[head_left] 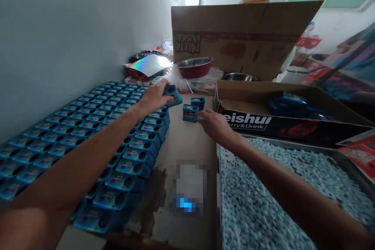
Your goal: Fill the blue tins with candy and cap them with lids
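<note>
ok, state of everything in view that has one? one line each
left hand, closed on a case
held case, raised, tilted
right hand, fingers bent beside loose cases, contact unclear
loose cases, two, upright on table
case rows, set out in rows
tray, filled with pellets
black box, open-topped
bowl, upright

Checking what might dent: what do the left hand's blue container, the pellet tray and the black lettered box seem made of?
Blue container: probably plastic, semi-glossy, by its sheen. Pellet tray: likely bare metal, by its grey, shiny rim. Black lettered box: seemingly cardboard, printed outside, plain brown inside.
</note>
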`<state>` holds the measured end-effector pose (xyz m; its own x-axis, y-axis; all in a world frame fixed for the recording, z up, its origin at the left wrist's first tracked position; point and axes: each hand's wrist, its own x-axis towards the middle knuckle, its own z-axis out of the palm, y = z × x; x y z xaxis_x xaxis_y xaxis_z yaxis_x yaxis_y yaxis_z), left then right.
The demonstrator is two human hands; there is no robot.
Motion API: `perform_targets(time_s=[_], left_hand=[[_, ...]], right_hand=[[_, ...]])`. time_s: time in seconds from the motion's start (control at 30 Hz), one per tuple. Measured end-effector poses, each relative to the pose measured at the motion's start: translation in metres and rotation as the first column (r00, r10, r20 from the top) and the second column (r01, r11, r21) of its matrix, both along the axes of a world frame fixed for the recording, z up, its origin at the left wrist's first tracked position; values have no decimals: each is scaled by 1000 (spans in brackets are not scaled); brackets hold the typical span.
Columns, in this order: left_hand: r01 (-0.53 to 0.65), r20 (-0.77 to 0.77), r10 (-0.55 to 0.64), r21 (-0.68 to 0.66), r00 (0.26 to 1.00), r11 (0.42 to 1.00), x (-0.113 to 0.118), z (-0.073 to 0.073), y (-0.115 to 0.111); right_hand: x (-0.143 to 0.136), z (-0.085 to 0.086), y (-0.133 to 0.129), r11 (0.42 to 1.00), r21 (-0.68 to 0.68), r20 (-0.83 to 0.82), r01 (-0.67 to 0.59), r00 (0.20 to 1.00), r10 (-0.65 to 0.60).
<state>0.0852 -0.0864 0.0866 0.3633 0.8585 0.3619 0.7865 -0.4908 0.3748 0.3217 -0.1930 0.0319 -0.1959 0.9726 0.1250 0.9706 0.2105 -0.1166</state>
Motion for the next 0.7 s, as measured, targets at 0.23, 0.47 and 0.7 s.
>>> perform_targets(time_s=[0.23,0.47,0.7], left_hand=[[229,-80,-257,-258,963,939,-22,-42,113],[165,-245,-290,-429,925,888,-38,-66,111],[112,-353,-190,-231,916,966,-42,-56,59]], right_hand=[[-25,-36,83,997,-30,20,65,998,-64],[-9,-54,83,997,65,-88,45,995,-39],[-9,-31,61,998,-16,-173,61,983,-63]])
